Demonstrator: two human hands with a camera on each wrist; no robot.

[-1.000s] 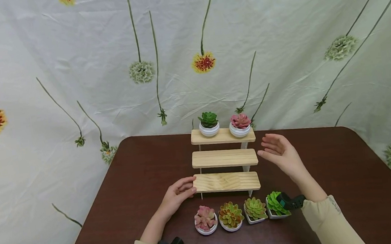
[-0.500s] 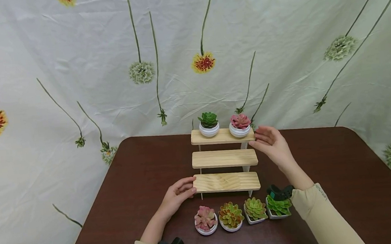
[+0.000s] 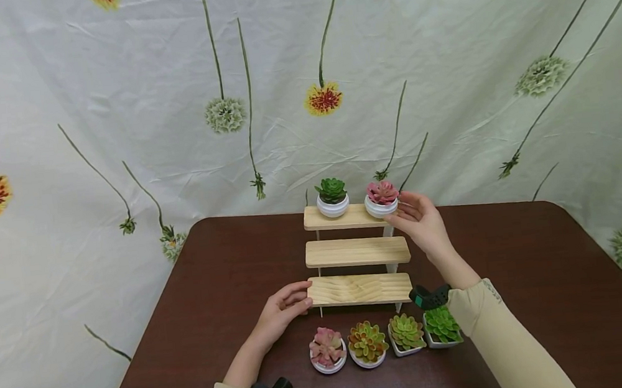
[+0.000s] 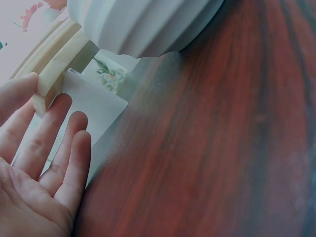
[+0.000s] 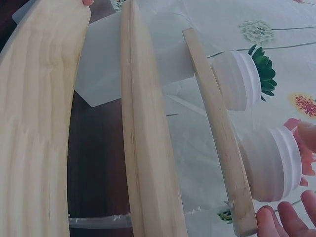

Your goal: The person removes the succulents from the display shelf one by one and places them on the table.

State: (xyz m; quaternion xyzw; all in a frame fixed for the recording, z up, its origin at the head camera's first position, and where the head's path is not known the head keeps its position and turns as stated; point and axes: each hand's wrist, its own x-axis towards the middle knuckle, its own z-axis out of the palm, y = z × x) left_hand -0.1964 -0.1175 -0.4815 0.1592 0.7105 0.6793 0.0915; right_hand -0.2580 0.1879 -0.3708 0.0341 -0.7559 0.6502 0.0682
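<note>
Gripping the pink succulent pot (image 3: pixel 382 201) on the top shelf, my right hand (image 3: pixel 422 226) curled round it; my relaxed left hand (image 3: pixel 284 310) steadied the wooden stand (image 3: pixel 356 252).

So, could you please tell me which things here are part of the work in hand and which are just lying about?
In hand: right hand at the pink succulent pot; left hand on the wooden three-tier stand.

Lying about: green succulent pot on the top tier; four potted succulents on the table; flowered backdrop.
</note>
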